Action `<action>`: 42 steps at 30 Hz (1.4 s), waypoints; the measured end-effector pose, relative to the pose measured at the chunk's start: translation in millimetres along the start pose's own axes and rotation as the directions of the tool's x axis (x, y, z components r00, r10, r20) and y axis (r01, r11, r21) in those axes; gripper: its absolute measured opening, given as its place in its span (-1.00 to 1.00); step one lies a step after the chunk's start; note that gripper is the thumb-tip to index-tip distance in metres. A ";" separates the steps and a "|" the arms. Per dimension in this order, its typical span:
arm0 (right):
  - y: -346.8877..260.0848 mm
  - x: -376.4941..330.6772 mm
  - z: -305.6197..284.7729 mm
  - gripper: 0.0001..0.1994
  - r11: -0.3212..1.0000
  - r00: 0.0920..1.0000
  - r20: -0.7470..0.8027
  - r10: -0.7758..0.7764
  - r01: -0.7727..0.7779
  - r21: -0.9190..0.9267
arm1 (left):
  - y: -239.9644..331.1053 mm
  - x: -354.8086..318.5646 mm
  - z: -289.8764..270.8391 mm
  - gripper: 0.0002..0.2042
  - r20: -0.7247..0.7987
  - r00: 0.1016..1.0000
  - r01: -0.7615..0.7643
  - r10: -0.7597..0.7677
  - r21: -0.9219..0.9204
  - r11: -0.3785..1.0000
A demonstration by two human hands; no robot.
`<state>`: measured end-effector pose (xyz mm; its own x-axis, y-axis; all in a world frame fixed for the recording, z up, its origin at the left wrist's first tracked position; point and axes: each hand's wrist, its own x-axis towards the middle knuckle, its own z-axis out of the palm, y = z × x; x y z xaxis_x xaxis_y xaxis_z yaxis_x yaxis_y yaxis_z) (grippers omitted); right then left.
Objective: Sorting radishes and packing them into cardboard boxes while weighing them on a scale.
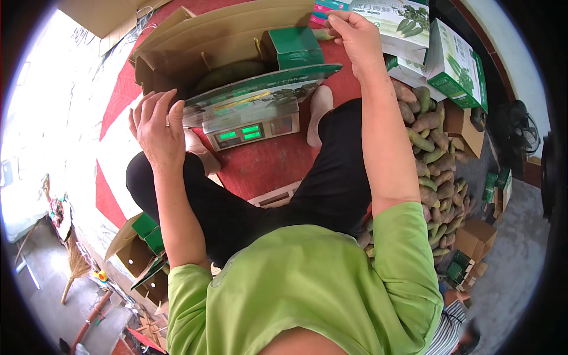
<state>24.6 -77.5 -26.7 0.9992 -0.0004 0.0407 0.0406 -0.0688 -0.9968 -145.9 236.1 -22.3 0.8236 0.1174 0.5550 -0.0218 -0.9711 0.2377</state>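
An open cardboard box [195, 29] rests on a digital scale [239, 137] with a lit green display. Inside the box, in shadow, lies a long dark green radish [232, 74]. A green flap [294, 47] folds in at its right end, and the printed front flap [254, 94] leans outward. Beside the box's left front corner, my left hand [158, 124] is open, fingers spread and holding nothing. My right hand [355, 38] is beyond the right end, fingers curled at the end of a pale green radish [323, 34]; the fingers partly hide the grip.
To my right is a heap of green and reddish radishes [438, 160]. Printed white and green boxes [455, 68] stand behind it, near a black fan [520, 130]. An open carton [142, 260] and a straw broom [76, 260] are at the lower left. Red floor covering [254, 168] lies between my legs.
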 end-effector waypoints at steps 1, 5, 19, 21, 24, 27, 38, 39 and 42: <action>0.4 0.0 -0.5 -0.80 1.000 1.000 0.015 -0.009 0.010 -0.015 | -0.4 0.1 0.0 -0.64 -0.006 1.000 -0.010 0.010 0.007 1.000; 3.5 4.3 -2.5 -0.78 0.999 1.000 -0.012 -0.009 0.009 -0.035 | -0.1 -0.3 0.8 -0.64 -0.032 0.999 -0.032 0.032 0.023 0.999; 23.4 35.1 -26.2 -0.78 0.983 0.993 0.036 0.112 -0.105 -0.153 | 6.4 2.6 0.2 -0.67 -0.019 0.999 -0.047 0.047 0.015 0.999; 26.2 32.5 -19.9 -0.76 0.991 0.999 -0.019 0.044 -0.046 -0.122 | 7.2 1.3 -0.1 -0.67 -0.015 0.999 -0.045 0.045 0.022 0.999; 14.1 18.1 -0.9 -0.68 0.995 0.994 -0.085 -0.067 0.060 -0.084 | 6.8 -1.9 -1.6 -0.66 0.018 0.999 -0.032 0.032 -0.005 0.999; 12.2 17.9 2.2 -0.54 0.977 0.982 -0.101 -0.157 0.140 -0.159 | 9.8 -2.4 -1.4 -0.66 0.025 0.999 -0.048 0.048 -0.005 0.999; 4.2 24.8 5.0 -0.74 0.992 0.993 -0.050 -0.103 0.099 -0.080 | 17.2 -0.7 3.7 -0.77 0.018 0.995 -0.096 0.096 0.000 0.995; 5.6 24.9 10.0 -0.77 0.966 0.975 -0.064 -0.211 0.198 -0.165 | 15.9 -0.4 0.2 -0.77 0.041 0.995 -0.092 0.093 -0.015 0.996; 5.0 21.5 32.9 -0.63 0.901 0.948 -0.148 -0.283 0.210 -0.381 | 2.5 -4.2 -2.2 -0.76 0.051 0.992 -0.117 0.117 0.003 0.993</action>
<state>46.4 -45.0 -33.0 0.9349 -0.1284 0.3308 0.2447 -0.4417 -0.8631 -150.6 233.6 -22.3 0.8432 -0.0076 0.5376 -0.1163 -0.9788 0.1685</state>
